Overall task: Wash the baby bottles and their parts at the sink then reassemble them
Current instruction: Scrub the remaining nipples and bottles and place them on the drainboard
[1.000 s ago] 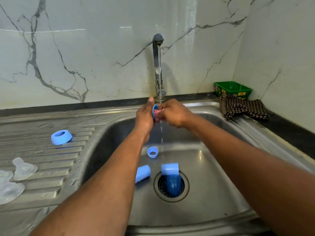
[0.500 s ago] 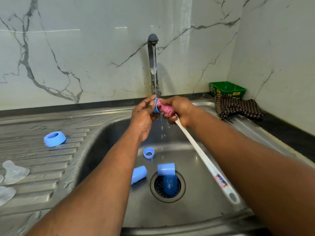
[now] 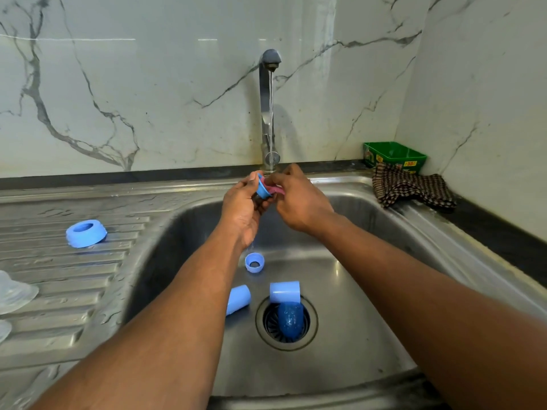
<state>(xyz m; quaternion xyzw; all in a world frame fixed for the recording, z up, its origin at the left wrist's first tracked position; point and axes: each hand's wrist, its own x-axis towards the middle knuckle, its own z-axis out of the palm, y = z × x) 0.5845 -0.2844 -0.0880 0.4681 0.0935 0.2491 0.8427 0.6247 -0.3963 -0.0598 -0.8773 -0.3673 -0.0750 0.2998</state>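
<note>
Our left hand point(image 3: 241, 207) grips a small blue ring point(image 3: 263, 189) under the tap point(image 3: 268, 108) stream, so water rinses it; our right hand point(image 3: 299, 199) pinches a pink sponge point(image 3: 276, 189) into it. More blue parts lie below in the sink point(image 3: 370, 291).

- The steel sink point(image 3: 370, 335) holds a small blue cap point(image 3: 254, 262), mouth up, at 12 o'clock from the drain point(image 3: 286, 322).
- Two pale blue cylinders lie nearer: one point(image 3: 239, 298) at 9 o'clock of the drain, one point(image 3: 285, 292) on its 12 o'clock edge.
- A dark blue piece point(image 3: 290, 319) lies over the drain.
- The ribbed drainboard point(image 3: 74, 276) carries a blue ring point(image 3: 86, 233) and clear teats point(image 3: 13, 294) at its 9 o'clock edge.
- A checked cloth point(image 3: 411, 187) drapes the rim; a green tub point(image 3: 395, 153) sits on the tabletop point(image 3: 503, 229).
</note>
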